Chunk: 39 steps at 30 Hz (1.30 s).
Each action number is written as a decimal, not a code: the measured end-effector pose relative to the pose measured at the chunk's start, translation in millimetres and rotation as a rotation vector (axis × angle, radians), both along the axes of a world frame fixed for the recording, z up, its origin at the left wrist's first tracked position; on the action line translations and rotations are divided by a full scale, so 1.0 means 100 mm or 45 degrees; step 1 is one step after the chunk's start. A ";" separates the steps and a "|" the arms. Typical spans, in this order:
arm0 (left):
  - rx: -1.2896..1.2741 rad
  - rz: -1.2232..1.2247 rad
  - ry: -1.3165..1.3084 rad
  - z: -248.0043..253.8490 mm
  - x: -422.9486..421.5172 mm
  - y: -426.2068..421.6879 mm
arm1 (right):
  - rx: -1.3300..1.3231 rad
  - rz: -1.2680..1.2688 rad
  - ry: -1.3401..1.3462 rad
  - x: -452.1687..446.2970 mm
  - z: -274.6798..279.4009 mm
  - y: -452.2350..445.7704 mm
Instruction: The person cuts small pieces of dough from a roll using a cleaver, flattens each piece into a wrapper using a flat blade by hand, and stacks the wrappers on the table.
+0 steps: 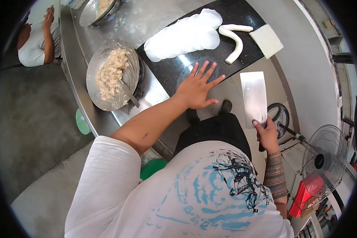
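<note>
My left hand [200, 87] is open, palm down with fingers spread, at the near edge of the black stone board [162, 74]. Just beyond its fingertips lie overlapping thin white dough wrappers [182, 35] in a long row. A bent white dough rope [237, 41] rests to their right. My right hand [267, 133] grips a wide-bladed cleaver [254, 97] by the handle, the blade held up beside the board and apart from it. On the board's right corner sits a square white folded cloth [267, 41].
Left of the board, a metal bowl [92, 75] holds a pale filling and a flat spatula [129, 95]. Another bowl [87, 14] stands farther back on the steel counter [137, 18]. A fan [321, 160] is at right. Another person [37, 45] is at far left.
</note>
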<state>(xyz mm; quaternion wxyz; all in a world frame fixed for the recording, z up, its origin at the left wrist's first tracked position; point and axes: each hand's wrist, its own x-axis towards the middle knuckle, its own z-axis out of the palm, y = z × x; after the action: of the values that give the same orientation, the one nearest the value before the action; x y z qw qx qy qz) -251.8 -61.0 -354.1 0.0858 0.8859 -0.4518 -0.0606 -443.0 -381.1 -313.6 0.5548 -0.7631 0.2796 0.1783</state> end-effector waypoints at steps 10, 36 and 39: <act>-0.829 0.561 0.122 0.16 0.55 0.38 | 0.120 0.750 -0.257 0.96 -0.05 0.54; -0.181 -0.185 -0.201 0.02 0.94 0.24 | -0.145 0.924 -0.097 1.51 0.08 1.05; -0.094 -0.269 0.017 -0.03 0.33 0.27 | -0.140 0.941 -0.158 0.87 -0.15 1.14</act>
<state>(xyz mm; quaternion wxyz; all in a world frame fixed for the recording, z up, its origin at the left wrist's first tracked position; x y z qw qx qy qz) -218.4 -33.5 -356.7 0.1145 0.8291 -0.5441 -0.0586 -356.3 -267.6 -329.0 0.4272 -0.8504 -0.0395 0.3048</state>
